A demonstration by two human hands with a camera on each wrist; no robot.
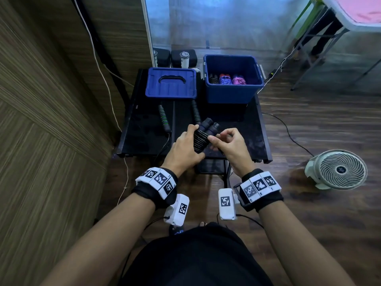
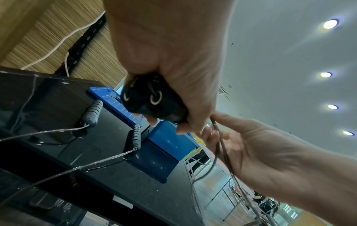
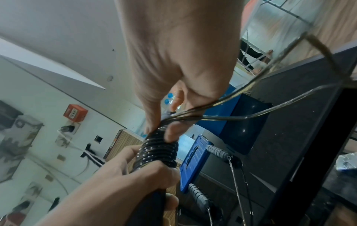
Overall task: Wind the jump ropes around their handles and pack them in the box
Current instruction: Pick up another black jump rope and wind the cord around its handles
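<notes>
Blue plastic box at the bench's far right already holds three wound ropes; a green-banded rope lies unwound, so I judge the job past halfway. From the head view, the left hand clenches the paired black handles over the bench, coils partly laid.

Left wrist view: handle ends poke from that fist.

Right wrist view: the right hand pinches the loose rope against the coils, its tail trailing away.
</notes>
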